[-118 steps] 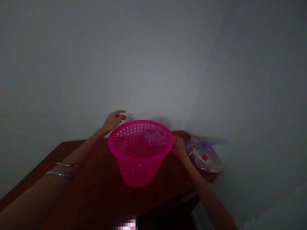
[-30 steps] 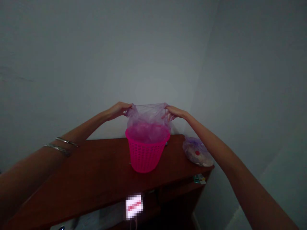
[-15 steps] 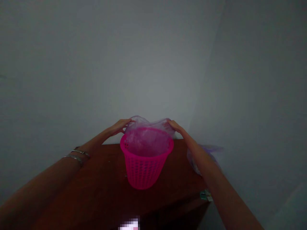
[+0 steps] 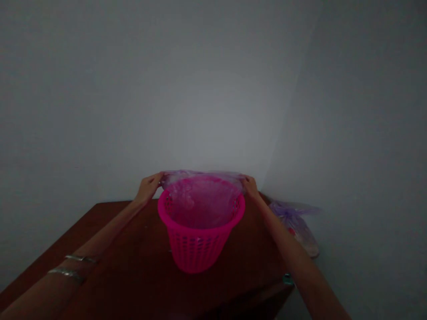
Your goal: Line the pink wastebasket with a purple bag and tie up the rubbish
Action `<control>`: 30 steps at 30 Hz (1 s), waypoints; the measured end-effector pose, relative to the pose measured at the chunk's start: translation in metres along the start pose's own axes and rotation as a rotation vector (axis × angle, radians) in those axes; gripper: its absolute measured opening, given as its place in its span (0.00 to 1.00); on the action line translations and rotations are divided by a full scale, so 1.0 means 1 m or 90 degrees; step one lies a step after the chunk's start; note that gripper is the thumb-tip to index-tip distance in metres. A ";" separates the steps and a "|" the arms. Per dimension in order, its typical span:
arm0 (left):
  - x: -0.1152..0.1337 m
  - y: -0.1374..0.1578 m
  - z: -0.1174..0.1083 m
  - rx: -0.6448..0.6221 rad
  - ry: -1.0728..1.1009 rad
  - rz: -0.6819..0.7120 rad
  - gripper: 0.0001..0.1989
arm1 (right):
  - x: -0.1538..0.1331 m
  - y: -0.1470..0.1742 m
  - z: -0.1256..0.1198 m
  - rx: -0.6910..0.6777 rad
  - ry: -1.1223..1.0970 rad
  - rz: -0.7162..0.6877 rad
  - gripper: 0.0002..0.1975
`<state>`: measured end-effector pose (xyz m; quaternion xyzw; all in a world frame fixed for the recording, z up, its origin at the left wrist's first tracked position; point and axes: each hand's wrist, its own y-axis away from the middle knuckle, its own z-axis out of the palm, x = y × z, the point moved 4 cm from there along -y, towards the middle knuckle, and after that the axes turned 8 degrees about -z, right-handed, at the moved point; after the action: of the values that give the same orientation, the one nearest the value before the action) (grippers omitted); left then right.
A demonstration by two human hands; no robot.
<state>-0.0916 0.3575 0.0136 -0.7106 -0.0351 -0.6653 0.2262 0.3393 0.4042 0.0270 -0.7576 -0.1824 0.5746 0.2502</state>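
A bright pink basket [image 4: 196, 249] with a perforated wall stands upright on a brown table. Inside it hangs a thin, see-through purplish plastic bag [image 4: 200, 204], its upper edge stretched above the far rim. My left hand [image 4: 150, 186] pinches the bag's edge just beyond the rim on the left. On the right side, my right hand [image 4: 250, 184] grips the opposite end of that edge, fingers closed. Between both hands the plastic is pulled nearly straight. The bag's bottom is hard to make out through the dark basket wall.
The brown table [image 4: 126, 266] reaches back to a grey wall [image 4: 207, 89]. By its right edge, partly behind my right forearm, sits a tied purple plastic bag [image 4: 303, 235] with something inside. A small teal object [image 4: 287, 279] lies at the table's right front edge.
My hands have moved farther apart, drawing the bag's sagging edge into a taut line. The basket looks slightly larger and lower in view. A bright pixelated patch at the bottom is gone.
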 end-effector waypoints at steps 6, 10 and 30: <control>0.014 0.077 -0.025 0.184 -0.245 0.358 0.14 | -0.061 0.072 -0.034 0.303 0.150 -0.355 0.11; -0.021 0.124 -0.042 0.215 -0.376 0.462 0.12 | -0.067 0.137 -0.035 0.297 0.240 -0.502 0.05; -0.076 0.178 -0.028 -0.132 -0.342 0.214 0.14 | 0.010 0.173 0.011 -0.113 0.029 -0.040 0.10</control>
<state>-0.0640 0.2068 -0.1079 -0.8758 0.0920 -0.4075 0.2419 0.3297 0.2720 -0.0846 -0.7837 -0.2506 0.5305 0.2040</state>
